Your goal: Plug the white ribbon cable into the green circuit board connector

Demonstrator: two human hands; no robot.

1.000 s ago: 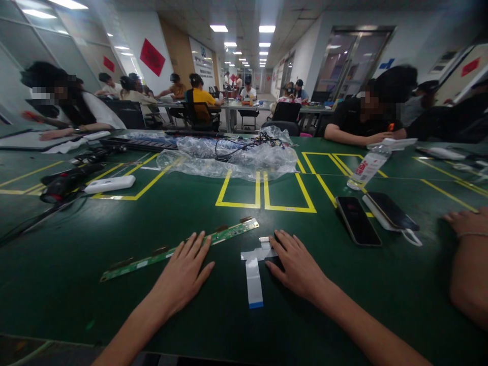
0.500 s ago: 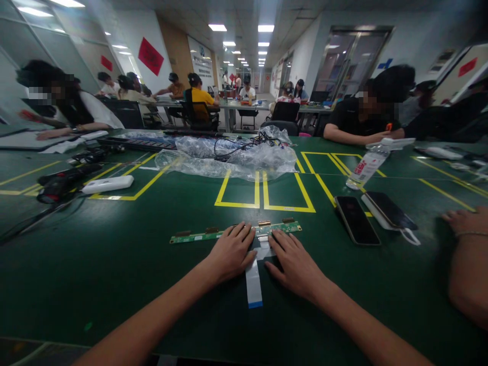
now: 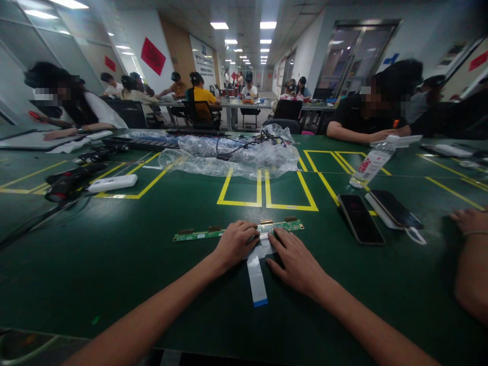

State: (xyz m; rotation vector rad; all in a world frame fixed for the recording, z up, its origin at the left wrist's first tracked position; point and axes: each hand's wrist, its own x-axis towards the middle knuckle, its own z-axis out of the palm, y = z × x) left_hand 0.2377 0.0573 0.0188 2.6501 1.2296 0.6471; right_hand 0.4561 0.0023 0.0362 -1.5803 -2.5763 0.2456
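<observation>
The green table (image 3: 400,284) spreads out in front of you, with clear plastic wrap (image 3: 244,165) at 12 o'clock. Nearer, the circuit board (image 3: 200,235) runs from 9 to 3 o'clock under your fingertips. Your left hand (image 3: 237,245) curls over its middle; I cannot tell whether it grips. Your right hand (image 3: 295,256) rests loosely open, thumb apart. Between your 2 hands, the white ribbon cable (image 3: 256,279) points toward 6 o'clock.

Person's bare left forearm (image 3: 163,300) and bare right forearm (image 3: 362,315) angle inward from near edge of flat green surface (image 3: 95,274). Left hand (image 3: 234,246): back up, fingers bent, grip unclear. Right hand (image 3: 295,256): palm down, thumb spread. Fingertips near each other, wrists apart.
</observation>
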